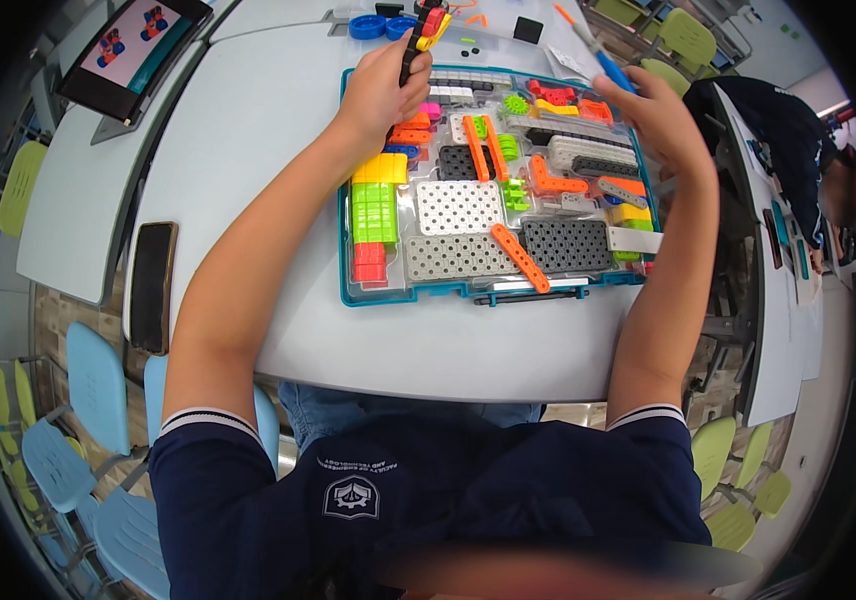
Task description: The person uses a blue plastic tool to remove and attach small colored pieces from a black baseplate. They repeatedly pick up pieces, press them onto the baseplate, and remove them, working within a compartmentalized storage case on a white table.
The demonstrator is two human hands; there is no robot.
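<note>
The left hand (378,105) is closed around a black, red and yellow assembly (414,52) above the far left corner of the teal case (388,297). The right hand (666,115) grips a slim blue tool (612,72), perhaps a screwdriver, by the case's far right corner; its tip is hard to make out. An orange strip (520,258) lies toward the case's near edge. A dark phone (153,290) rests at the desk's (218,130) near left corner.

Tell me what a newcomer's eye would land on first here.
Most likely the teal-edged case of bright plastic parts, central on the white table. Near its far left corner, the left hand holds a black, red and yellow piece; near its far right corner, the right hand holds a blue tool.
</note>
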